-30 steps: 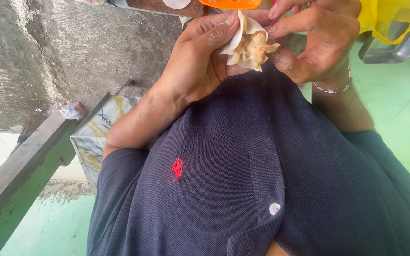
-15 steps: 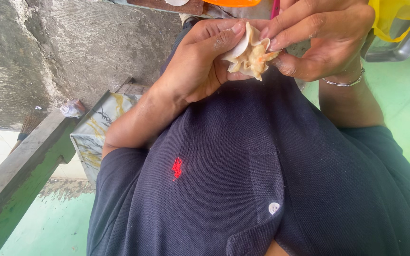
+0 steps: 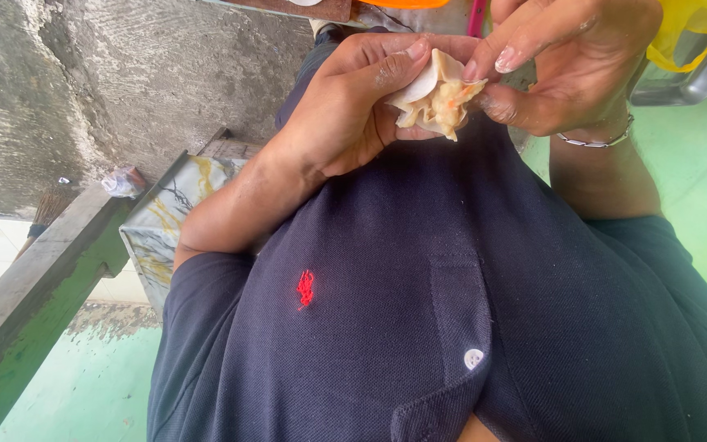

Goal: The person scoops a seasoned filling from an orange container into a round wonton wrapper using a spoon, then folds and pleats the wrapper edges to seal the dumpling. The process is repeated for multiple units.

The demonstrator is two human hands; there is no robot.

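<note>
Both of my hands hold one pale dumpling (image 3: 435,96) in front of my dark navy shirt (image 3: 419,311). My left hand (image 3: 341,110) cups the thin dough wrapper from the left, thumb along its top edge. My right hand (image 3: 566,69), with a thin bracelet at the wrist, pinches the wrapper's right edge between thumb and forefinger. Orange-flecked filling shows in the folds of the dough.
A rough concrete wall (image 3: 124,90) fills the upper left. Below it lie a green-painted ledge (image 3: 34,303) and a marble-patterned block (image 3: 153,233). A yellow plastic bag (image 3: 693,33) and a metal rim (image 3: 697,82) sit at the upper right, over a green floor (image 3: 705,180).
Both hands and the dumpling have shifted slightly up in the view. My right fingers have moved along the wrapper's edge, folding it tighter over the filling.
</note>
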